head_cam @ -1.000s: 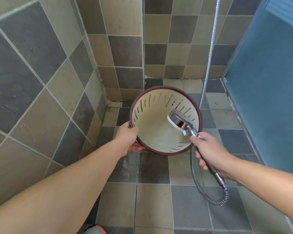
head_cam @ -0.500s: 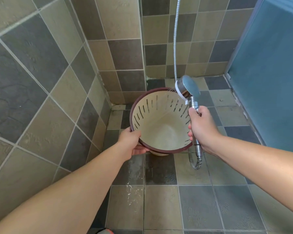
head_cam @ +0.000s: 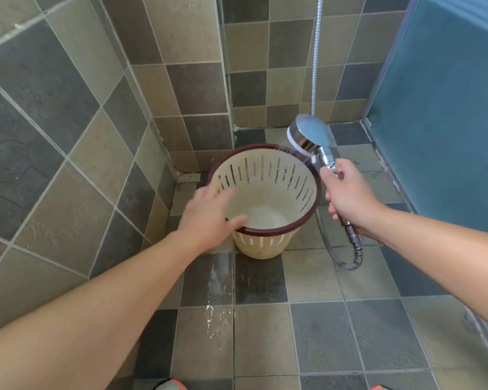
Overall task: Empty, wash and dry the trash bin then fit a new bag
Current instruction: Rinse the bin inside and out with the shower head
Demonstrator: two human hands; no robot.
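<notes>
Gripping the chrome handle of the shower head (head_cam: 310, 135), the right hand (head_cam: 350, 197) had its fingers curled around the stem, thumb uppermost near the neck. The round head stood above and just beyond the far right edge of the trash bin (head_cam: 268, 190), its white face turned down and to the left toward the opening, with fine streaks of water visible between the face and the rim. From the bottom of the handle, below the right hand, the ribbed metal hose (head_cam: 350, 261) dropped, looped near the floor and ran back up behind the bin's right side, then climbed the tiled wall (head_cam: 181, 88) in the corner.

The left hand (head_cam: 209, 218) was blurred; its fingers looked spread and fairly straight, reaching over the near left part of the dark red rim, with the thumb lying at or just inside the rim. Whether it actually touched the rim could not be told.

The cream, slotted bin stood upright on the tiled floor (head_cam: 316, 333) close to the corner of the shower, its pale bottom visible inside. A wet streak (head_cam: 219, 299) ran along the floor in front of it toward the camera. A frosted blue panel (head_cam: 448, 114) closed off the right side. Orange-edged shoe tips (head_cam: 166, 385) showed at the bottom edge.
</notes>
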